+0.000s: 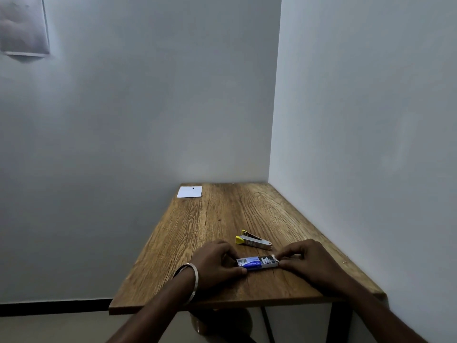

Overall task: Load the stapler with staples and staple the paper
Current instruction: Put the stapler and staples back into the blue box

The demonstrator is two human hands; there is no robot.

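Wood-grain bench (222,219) set into a corner of two pale walls, dark legs below. Left hand (215,259) and right hand (309,262) both rest on the bench near its front edge, one at each end of the staple box (257,263). Left fingers pinch the blue-printed closed end; right fingers (286,254) grip the opened end, where the flap is up and pale staple strips show inside. A metal bangle (194,278) sits on the left wrist. Paper (189,191) lies flat at the far left corner, well apart from the hands; a small dark mark near its top edge, possibly a staple. Stapler (253,241), silver with yellow ends, lies just beyond the box, untouched, apparently swung open.
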